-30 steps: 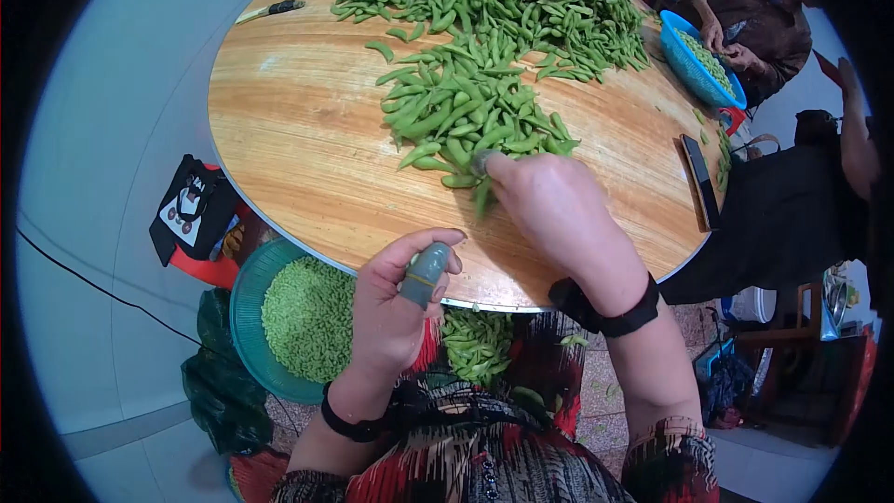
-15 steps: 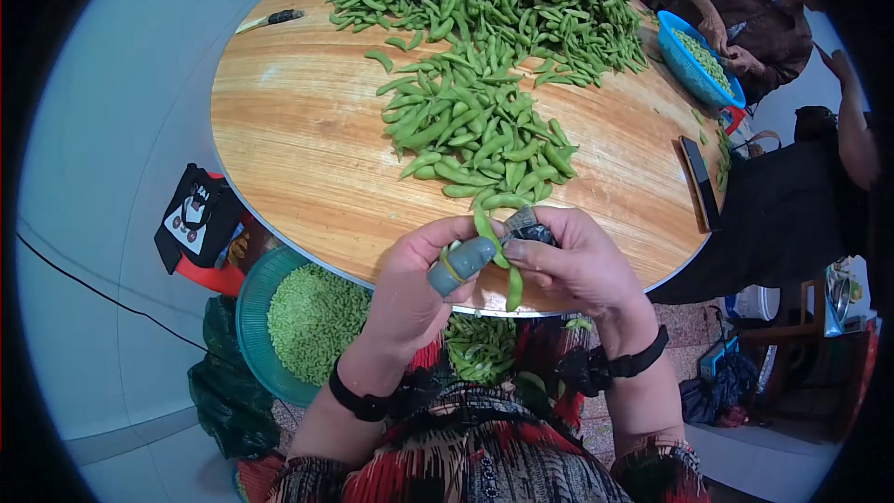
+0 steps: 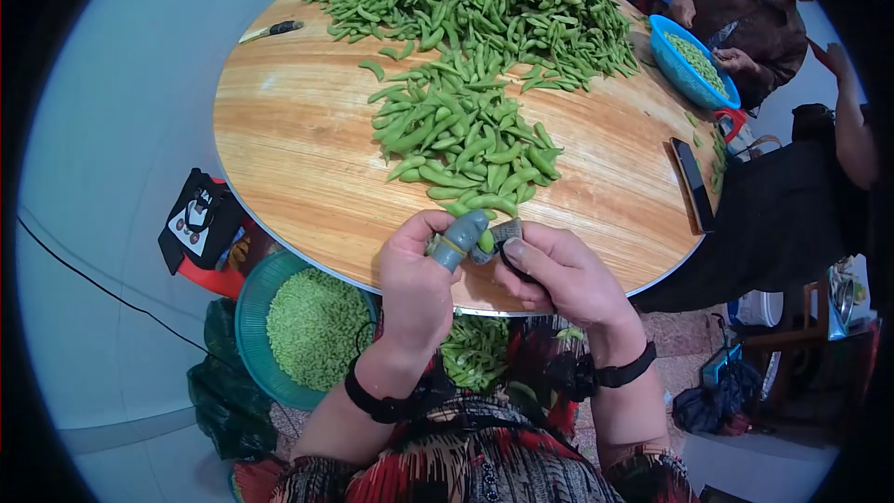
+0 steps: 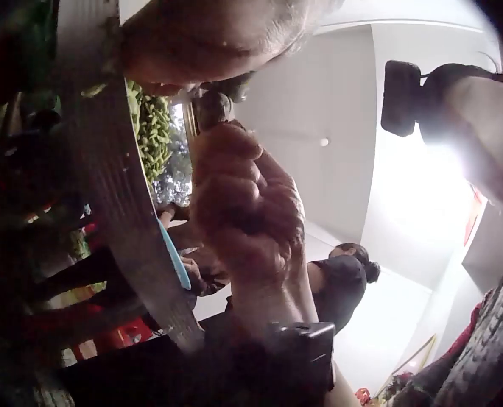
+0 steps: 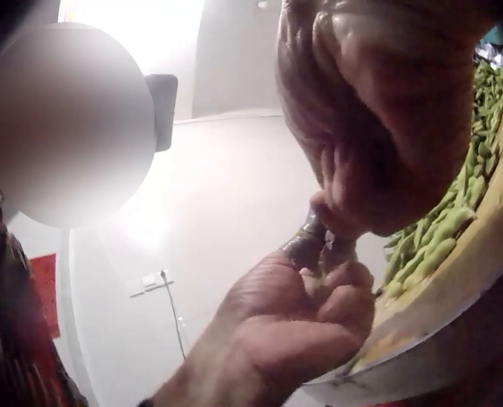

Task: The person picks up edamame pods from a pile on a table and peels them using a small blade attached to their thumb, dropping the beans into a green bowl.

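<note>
In the head view both hands meet over the table's near edge. The left hand (image 3: 414, 284), a grey cover (image 3: 458, 240) on its thumb, pinches a green pod (image 3: 486, 240) from the left. Opposite it, the right hand (image 3: 573, 275) has dark wrapping on a finger and grips the same pod, mostly hidden between the fingers. Just beyond lie loose pods (image 3: 456, 130), with a larger heap (image 3: 503, 0) behind. The right wrist view shows the left hand (image 5: 294, 314) touching the right hand (image 5: 387, 110). In the left wrist view the right hand (image 4: 247, 203) has curled fingers.
A teal basket of shelled beans (image 3: 317, 331) stands below the table (image 3: 289, 140) at left. On the table lie a phone (image 3: 692, 184) at right and a dark-handled tool (image 3: 272, 31) at far left. Another person (image 3: 745, 14) sits by a blue basket (image 3: 684, 65).
The right hand has come back from the loose pods to the left hand with pods. Since half a second ago, the long pods hanging between the hands are gone from view, and only a small green part shows.
</note>
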`<state>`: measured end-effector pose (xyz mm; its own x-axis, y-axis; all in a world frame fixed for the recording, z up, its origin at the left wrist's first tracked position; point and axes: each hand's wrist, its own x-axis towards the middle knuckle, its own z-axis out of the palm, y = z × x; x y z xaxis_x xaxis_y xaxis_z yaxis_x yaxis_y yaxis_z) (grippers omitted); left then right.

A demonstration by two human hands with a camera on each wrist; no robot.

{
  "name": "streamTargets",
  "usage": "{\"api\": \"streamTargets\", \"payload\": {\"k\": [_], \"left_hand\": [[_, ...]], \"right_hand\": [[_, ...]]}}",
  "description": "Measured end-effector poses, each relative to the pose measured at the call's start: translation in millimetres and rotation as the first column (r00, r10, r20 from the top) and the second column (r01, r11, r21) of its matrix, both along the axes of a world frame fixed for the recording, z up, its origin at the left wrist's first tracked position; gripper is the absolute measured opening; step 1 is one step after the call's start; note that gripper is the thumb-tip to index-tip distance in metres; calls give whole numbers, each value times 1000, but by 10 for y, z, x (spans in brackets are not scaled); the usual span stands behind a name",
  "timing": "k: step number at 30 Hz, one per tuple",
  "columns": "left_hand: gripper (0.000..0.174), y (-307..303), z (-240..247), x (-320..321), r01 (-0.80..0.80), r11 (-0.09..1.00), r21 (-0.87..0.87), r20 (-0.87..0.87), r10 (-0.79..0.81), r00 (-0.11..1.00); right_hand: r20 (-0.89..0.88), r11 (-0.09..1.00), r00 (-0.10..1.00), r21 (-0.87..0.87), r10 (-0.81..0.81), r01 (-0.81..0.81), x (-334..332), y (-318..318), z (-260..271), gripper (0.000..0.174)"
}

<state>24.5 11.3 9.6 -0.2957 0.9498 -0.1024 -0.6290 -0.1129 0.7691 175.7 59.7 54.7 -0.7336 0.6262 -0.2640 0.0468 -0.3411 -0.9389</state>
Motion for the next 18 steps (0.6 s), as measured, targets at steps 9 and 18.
{"api": "streamTargets", "payload": {"k": [9,18], "left_hand": [[4,-159,35,-1,238,968,79,144,-247,958],[20,-221,-2,60,-8,1000,26,-692,24,722]], "right_hand": [[-105,945,988,-320,-110,72,7,-164,-41,19],[116,882,933,384,-341,274,-18,-254,-181,15]]}}
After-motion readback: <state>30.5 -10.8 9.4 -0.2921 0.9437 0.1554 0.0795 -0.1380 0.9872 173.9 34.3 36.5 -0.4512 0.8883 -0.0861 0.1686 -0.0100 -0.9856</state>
